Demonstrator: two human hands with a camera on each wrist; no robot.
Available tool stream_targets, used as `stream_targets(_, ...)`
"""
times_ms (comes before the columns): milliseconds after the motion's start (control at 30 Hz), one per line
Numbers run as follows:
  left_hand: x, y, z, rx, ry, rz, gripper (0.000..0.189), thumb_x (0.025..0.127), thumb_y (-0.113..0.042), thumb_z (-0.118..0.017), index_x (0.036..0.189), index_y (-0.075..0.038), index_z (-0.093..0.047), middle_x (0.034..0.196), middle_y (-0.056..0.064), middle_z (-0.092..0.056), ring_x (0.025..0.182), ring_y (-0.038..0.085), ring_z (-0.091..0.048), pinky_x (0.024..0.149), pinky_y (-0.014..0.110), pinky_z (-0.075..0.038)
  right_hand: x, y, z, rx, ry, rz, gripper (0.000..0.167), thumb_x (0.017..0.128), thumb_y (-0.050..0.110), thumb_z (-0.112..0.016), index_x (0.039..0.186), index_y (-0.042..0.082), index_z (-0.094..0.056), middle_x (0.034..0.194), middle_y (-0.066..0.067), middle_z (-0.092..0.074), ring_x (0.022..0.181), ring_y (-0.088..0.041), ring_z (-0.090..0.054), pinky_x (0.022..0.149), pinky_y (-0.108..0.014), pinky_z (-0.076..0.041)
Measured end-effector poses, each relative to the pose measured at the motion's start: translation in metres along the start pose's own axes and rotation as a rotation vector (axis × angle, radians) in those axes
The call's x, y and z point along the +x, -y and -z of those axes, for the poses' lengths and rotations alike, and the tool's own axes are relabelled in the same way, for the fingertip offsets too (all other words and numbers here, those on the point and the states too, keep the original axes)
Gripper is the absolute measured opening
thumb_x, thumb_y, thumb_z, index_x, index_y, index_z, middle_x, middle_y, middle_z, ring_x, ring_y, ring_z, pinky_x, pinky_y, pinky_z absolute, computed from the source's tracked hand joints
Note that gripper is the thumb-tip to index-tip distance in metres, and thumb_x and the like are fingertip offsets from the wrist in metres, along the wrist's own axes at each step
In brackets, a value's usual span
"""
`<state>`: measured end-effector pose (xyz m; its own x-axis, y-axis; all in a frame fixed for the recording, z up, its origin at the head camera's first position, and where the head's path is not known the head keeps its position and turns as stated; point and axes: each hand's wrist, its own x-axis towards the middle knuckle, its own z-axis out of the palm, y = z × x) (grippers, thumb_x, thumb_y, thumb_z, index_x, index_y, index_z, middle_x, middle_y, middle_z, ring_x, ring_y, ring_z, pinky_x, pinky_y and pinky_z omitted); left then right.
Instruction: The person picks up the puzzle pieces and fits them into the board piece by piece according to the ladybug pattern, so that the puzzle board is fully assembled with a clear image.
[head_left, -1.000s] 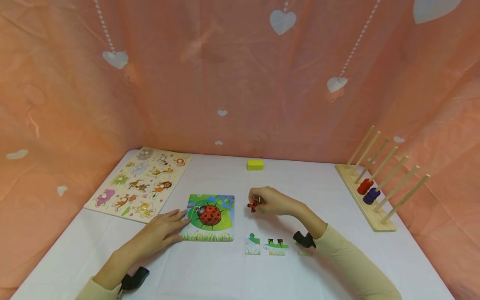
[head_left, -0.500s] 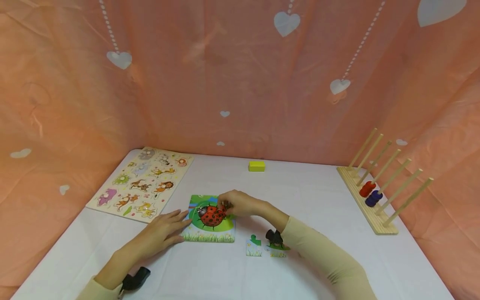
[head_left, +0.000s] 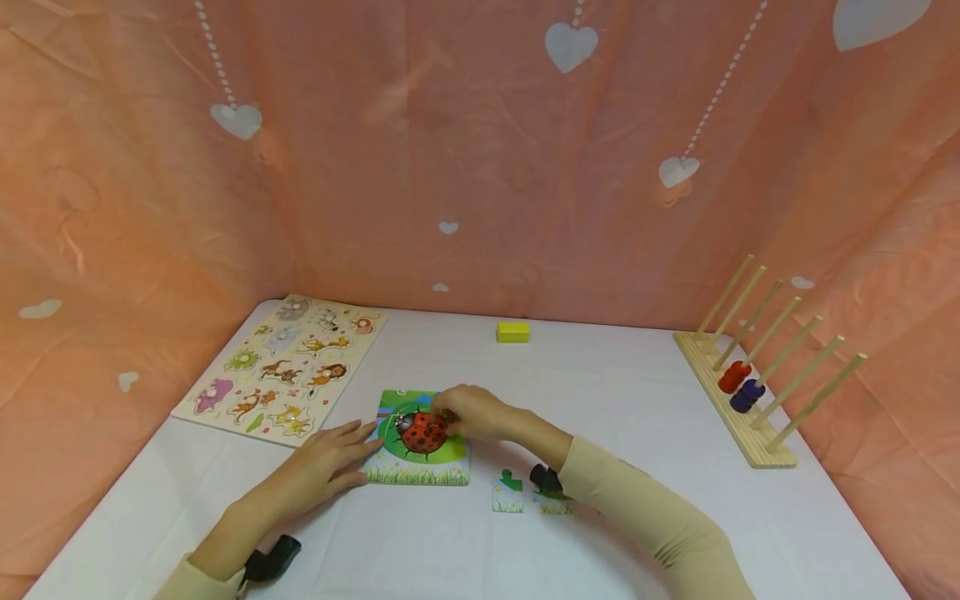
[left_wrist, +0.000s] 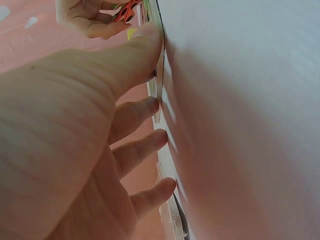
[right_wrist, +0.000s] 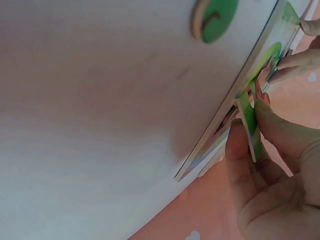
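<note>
A square ladybug jigsaw board [head_left: 416,476] lies on the white table in front of me. My left hand [head_left: 318,468] rests at its left edge with fingers spread and fairly straight; the left wrist view shows the thumb [left_wrist: 142,47] against the board's edge. Over the board's right part, my right hand [head_left: 480,412] pinches a puzzle piece [right_wrist: 248,120] between thumb and fingers. That piece is green with some red and stands tilted, close to the board. Part of the picture is hidden behind the right hand. Two loose puzzle pieces, one with grass and flowers [head_left: 507,498], lie right of the board.
An animal peg puzzle [head_left: 255,417] lies at the back left. A yellow block [head_left: 513,333] sits near the back edge. At the right stands a wooden peg rack [head_left: 757,446] with red and blue rings. The right sleeve [head_left: 637,500] passes over the table near the loose pieces.
My right hand has carried the puzzle piece leftward from the table to over the board, then shifted only slightly. My left hand has stayed at the board's left edge.
</note>
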<state>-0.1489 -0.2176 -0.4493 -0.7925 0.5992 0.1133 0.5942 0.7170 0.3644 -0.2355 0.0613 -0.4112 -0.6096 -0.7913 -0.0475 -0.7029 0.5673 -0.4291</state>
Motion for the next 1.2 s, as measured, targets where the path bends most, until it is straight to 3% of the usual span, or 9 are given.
stream_targets(167, 0.000, -0.001, 0.000, -0.005, 0.001, 0.004, 0.047, 0.094, -0.026, -0.068, 0.136, -0.005, -0.062, 0.150, 0.020, -0.045, 0.137, 0.047, -0.040, 0.104, 0.069, -0.033, -0.001, 0.004, -0.002, -0.016, -0.019, -0.022, 0.039, 0.086, 0.003, -0.077, 0.123, 0.004, -0.066, 0.101, -0.005, -0.072, 0.085, -0.011, -0.063, 0.074, -0.022, -0.051)
stream_targets(367, 0.000, -0.001, 0.000, -0.013, 0.006, 0.003, 0.048, 0.094, -0.025, -0.069, 0.136, -0.004, -0.061, 0.150, 0.021, -0.045, 0.137, 0.048, -0.040, 0.103, 0.071, -0.033, -0.002, 0.006, -0.004, -0.072, -0.060, -0.021, 0.024, 0.084, 0.006, -0.081, 0.104, 0.007, -0.067, 0.082, 0.001, -0.063, 0.073, -0.010, -0.053, 0.066, -0.022, -0.045)
stream_targets(633, -0.001, -0.001, 0.001, -0.004, 0.003, -0.009, 0.047, 0.094, -0.024, -0.069, 0.135, -0.003, -0.062, 0.149, 0.022, -0.046, 0.135, 0.048, -0.041, 0.102, 0.070, -0.034, -0.002, 0.008, -0.008, -0.250, -0.104, -0.030, 0.025, 0.080, 0.014, -0.085, 0.102, 0.013, -0.073, 0.091, 0.002, -0.062, 0.080, -0.009, -0.055, 0.065, -0.020, -0.045)
stream_targets(867, -0.002, -0.002, 0.000, 0.010, -0.004, -0.021, 0.047, 0.094, -0.024, -0.069, 0.135, -0.003, -0.062, 0.149, 0.022, -0.046, 0.135, 0.048, -0.042, 0.102, 0.069, -0.035, -0.003, 0.010, -0.010, -0.252, -0.090, -0.045, 0.029, 0.082, 0.014, -0.083, 0.109, 0.009, -0.073, 0.099, -0.001, -0.067, 0.087, -0.012, -0.062, 0.073, -0.022, -0.050)
stream_targets(1200, -0.002, -0.001, 0.001, 0.000, -0.008, -0.020, 0.047, 0.095, -0.026, -0.068, 0.135, -0.004, -0.061, 0.149, 0.021, -0.046, 0.136, 0.048, -0.041, 0.102, 0.069, -0.035, -0.003, 0.011, -0.009, -0.243, -0.085, -0.081, 0.024, 0.083, 0.018, -0.083, 0.105, 0.012, -0.074, 0.092, 0.001, -0.062, 0.080, -0.010, -0.055, 0.064, -0.021, -0.044)
